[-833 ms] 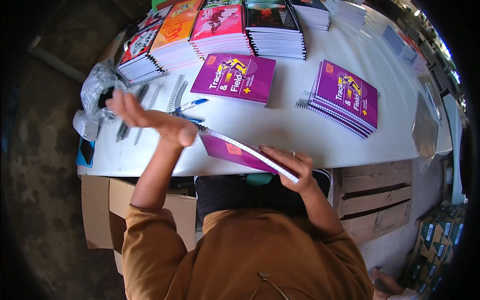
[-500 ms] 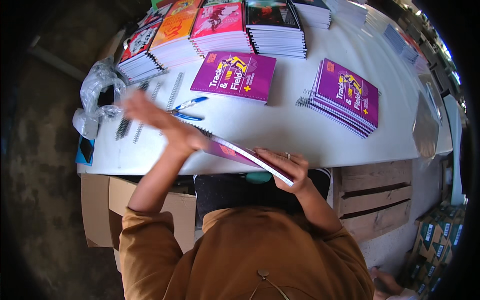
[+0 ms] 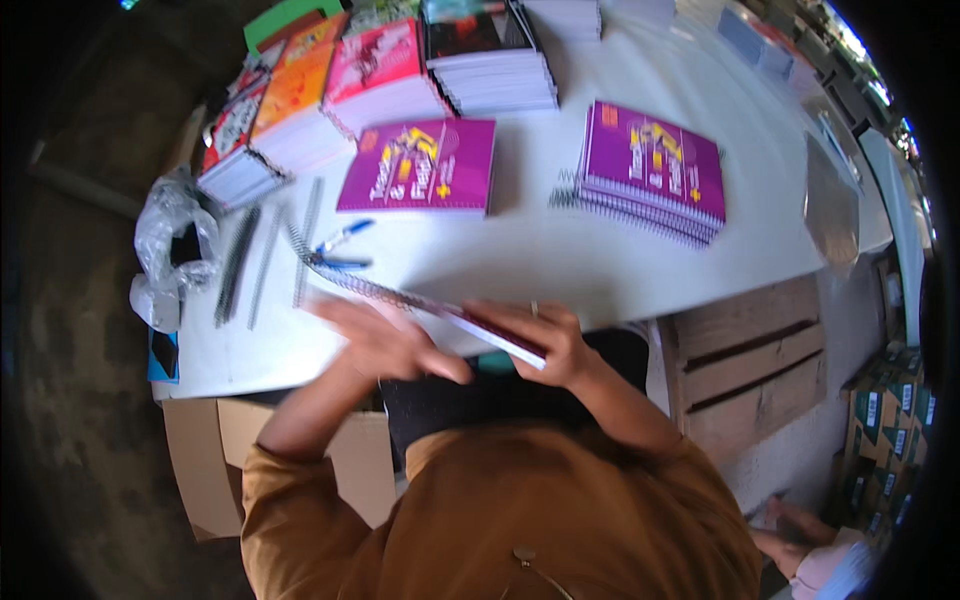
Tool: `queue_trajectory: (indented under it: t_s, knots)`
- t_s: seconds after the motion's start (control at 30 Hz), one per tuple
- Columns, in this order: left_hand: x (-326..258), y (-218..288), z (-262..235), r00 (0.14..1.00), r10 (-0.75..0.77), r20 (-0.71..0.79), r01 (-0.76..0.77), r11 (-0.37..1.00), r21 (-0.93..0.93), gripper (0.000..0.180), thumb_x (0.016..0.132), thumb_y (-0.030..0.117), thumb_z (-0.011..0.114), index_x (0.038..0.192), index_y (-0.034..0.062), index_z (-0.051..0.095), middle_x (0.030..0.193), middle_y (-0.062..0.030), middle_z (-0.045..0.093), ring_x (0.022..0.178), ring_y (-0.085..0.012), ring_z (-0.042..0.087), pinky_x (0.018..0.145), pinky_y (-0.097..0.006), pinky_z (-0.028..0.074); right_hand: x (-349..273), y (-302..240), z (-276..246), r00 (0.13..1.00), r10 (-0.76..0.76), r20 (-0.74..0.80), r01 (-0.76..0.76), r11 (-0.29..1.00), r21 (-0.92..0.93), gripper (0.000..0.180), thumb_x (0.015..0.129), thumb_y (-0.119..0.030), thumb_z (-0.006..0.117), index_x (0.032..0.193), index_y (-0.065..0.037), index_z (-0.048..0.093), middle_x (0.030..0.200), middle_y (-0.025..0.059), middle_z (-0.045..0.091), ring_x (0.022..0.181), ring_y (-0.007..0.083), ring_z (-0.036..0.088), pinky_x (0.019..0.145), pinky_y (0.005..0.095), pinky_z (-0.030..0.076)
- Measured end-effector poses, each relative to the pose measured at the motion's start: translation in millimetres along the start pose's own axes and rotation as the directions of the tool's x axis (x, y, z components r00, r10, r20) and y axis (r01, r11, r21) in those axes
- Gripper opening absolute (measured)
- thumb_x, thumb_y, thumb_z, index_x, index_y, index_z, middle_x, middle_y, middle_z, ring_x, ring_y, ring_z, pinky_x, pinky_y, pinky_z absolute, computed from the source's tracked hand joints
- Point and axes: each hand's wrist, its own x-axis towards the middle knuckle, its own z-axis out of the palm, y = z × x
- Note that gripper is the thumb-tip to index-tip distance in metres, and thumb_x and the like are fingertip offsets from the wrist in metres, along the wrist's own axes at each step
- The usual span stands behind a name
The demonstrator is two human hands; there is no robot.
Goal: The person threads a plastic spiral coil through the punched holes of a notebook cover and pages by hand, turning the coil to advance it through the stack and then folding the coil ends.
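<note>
The smooth white tabletop (image 3: 765, 215) is brightly lit, the mottled brown floor (image 3: 80, 350) dim; bare hands (image 3: 385, 342) blur; fisheye corners blacken.

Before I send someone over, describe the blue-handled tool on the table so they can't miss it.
On the white table, find the leftmost purple cover lying flat. Just off its near left corner lies the blue-handled tool, handles spread in a V. Its blue colour and splayed shape set it apart from the straight grey coils to its left.
</note>
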Motion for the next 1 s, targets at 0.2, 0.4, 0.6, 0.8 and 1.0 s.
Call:
queue_trajectory:
  t_s: [0.2,0.4,0.6,0.8,1.0]
  knots:
    - [-4.4,30.3,17.0,0.904,-0.426,0.021,0.402,0.834,-0.378,0.081,0.086,0.062,0.035,0.133,-0.0047,0.030,0.139,-0.0231,0.024,0.129,-0.0375,0.027,0.102,-0.060,0.021,1.4,-1.1,0.3,0.994,0.085,-0.068,-0.083,0.996,0.028,0.041,0.068,0.010,0.057,0.108,0.001,0.062,0.103,0.0148,0.065,0.091,0.0277,0.064,0.078,0.0338,0.052]
    - [8.6,18.1,13.6,0.967,-0.255,0.017,0.254,0.949,-0.185,0.103,0.069,0.076,0.048,0.127,-0.0073,0.032,0.129,-0.0327,0.033,0.126,-0.0453,0.026,0.098,-0.067,0.014,7.4,-7.3,7.4,0.998,-0.048,-0.040,0.047,0.999,-0.007,0.041,0.069,0.009,0.061,0.109,0.000,0.061,0.104,0.0133,0.064,0.091,0.0281,0.064,0.078,0.0341,0.051]
    - [-7.0,38.9,0.3,0.918,-0.097,0.384,0.142,0.986,-0.090,0.074,0.078,0.054,0.058,0.128,0.0064,0.033,0.113,-0.0202,0.043,0.098,-0.0401,0.050,0.087,-0.072,0.024,7.8,-0.7,1.6,0.996,0.046,-0.072,-0.046,0.999,0.004,0.043,0.069,0.008,0.060,0.111,0.001,0.060,0.106,0.0142,0.064,0.090,0.0272,0.064,0.078,0.0328,0.051]
    - [-3.8,50.9,23.4,0.923,-0.343,0.176,0.384,0.793,-0.473,0.108,0.068,0.078,0.044,0.124,-0.0133,0.034,0.129,-0.0310,0.033,0.118,-0.0488,0.036,0.093,-0.060,0.031,9.2,-1.0,9.8,0.984,0.170,-0.047,-0.168,0.985,0.044,0.046,0.067,0.004,0.065,0.113,-0.001,0.059,0.105,0.0139,0.064,0.086,0.0252,0.066,0.074,0.0329,0.053]
    - [51.3,24.9,27.8,0.934,-0.336,-0.124,0.354,0.918,0.178,0.084,0.081,0.068,0.039,0.118,-0.0070,0.044,0.117,-0.0212,0.046,0.109,-0.0444,0.047,0.087,-0.057,0.037,8.6,1.6,17.0,0.999,0.020,-0.027,-0.022,0.998,-0.057,0.041,0.069,0.003,0.063,0.110,-0.002,0.060,0.101,0.0137,0.065,0.088,0.0285,0.064,0.076,0.0338,0.051]
